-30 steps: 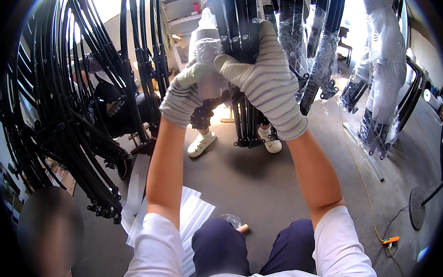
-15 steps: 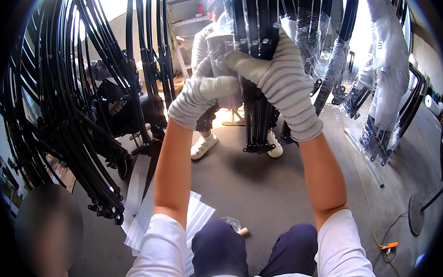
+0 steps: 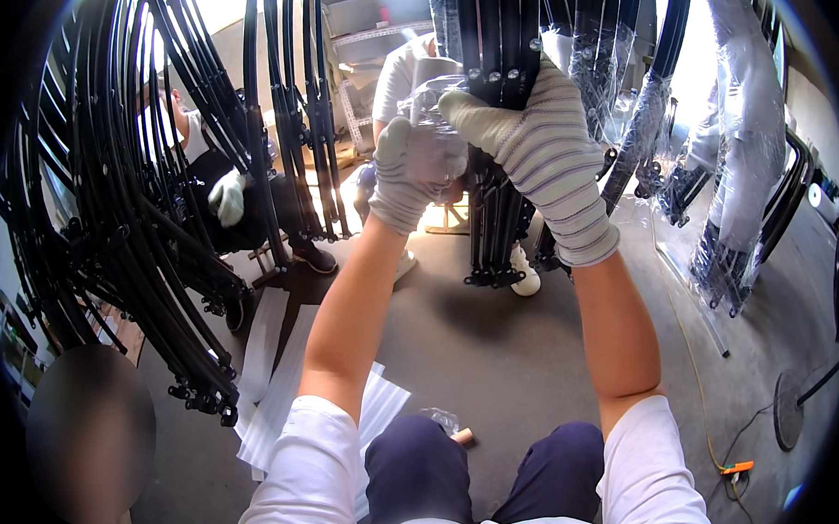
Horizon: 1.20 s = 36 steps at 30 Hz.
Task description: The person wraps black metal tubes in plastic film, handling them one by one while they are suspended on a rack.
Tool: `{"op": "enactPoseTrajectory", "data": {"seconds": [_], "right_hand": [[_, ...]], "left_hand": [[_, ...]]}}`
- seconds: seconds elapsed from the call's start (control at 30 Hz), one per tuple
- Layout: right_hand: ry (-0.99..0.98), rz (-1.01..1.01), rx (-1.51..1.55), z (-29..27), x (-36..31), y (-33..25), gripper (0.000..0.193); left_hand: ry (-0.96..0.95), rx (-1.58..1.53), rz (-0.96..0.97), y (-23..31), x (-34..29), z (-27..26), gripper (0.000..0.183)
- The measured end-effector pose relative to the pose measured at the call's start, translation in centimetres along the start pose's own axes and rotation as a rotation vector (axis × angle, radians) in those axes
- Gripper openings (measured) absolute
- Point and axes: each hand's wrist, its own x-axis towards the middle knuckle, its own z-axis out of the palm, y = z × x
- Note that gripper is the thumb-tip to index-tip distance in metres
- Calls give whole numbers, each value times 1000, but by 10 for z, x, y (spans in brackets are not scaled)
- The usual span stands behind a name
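Note:
A bundle of black metal tubes (image 3: 503, 43) hangs upright in front of me, its jointed lower ends (image 3: 494, 251) together above the floor. My right hand (image 3: 553, 156), in a striped white knit glove, is closed round the bundle's right side, thumb across the front. Just left of the bundle, my gloved left hand (image 3: 396, 183) grips a roll of clear stretch film (image 3: 435, 142). The roll stands roughly upright and is slightly blurred. Some of the left fingers are hidden behind it.
Many black tubes (image 3: 117, 187) hang at left; film-wrapped bundles (image 3: 732, 180) hang at right. One co-worker (image 3: 403, 77) stands behind my bundle; another's gloved hand (image 3: 228, 198) shows at left. White foam sheets (image 3: 378, 399), a cardboard core (image 3: 464, 437) and an orange power strip (image 3: 738, 467) lie on the floor.
My left hand has turned more upright and shifted a little right with the film roll. My right hand stays on the bundle. Both co-workers have shifted position.

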Motion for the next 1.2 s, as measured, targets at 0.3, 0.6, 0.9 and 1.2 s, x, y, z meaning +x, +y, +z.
{"op": "enactPoseTrajectory", "data": {"seconds": [0.3,0.6,0.9,1.2], "right_hand": [[7,325,604,-9,-3,-33,19],[-29,58,318,-8,-22,-33,16],[-16,260,1168,-13,6,-17,16],[112,80,-16,11,-46,-68,8]], "left_hand": [[55,248,-204,14,0,31,39],[186,447,-181,25,-1,34,21],[-62,174,-267,45,-12,26,47],[-42,435,-140,37,-11,18,46]]}}
